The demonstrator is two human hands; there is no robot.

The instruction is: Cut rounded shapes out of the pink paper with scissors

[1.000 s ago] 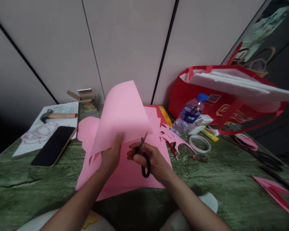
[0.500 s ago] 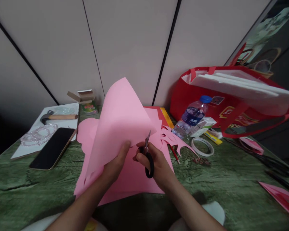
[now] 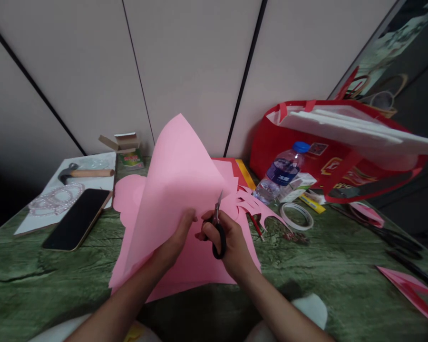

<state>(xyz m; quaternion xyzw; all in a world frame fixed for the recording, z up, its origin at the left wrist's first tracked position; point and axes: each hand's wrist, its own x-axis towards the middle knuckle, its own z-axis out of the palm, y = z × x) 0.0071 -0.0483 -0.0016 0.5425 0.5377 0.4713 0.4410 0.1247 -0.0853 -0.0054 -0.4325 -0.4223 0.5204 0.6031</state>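
My left hand is closed on the lower edge of a large pink paper sheet, which curls upward in front of me; the thumb shows and the other fingers are hidden. In my right hand is a pair of small black-handled scissors, my fingers through the loops. The blades point up, close to the right part of the raised sheet, and look nearly closed. Under both hands lie more pink sheets on the table. Scalloped pink cut-outs stick out at the left of the stack.
On the left are a phone, a hammer, strings of beads and an open small box. To the right stand a water bottle and a red bag, with a tape roll and paper scraps nearby.
The view has shifted slightly. Both hands keep their hold, and the scissors and the raised sheet have moved only a little.
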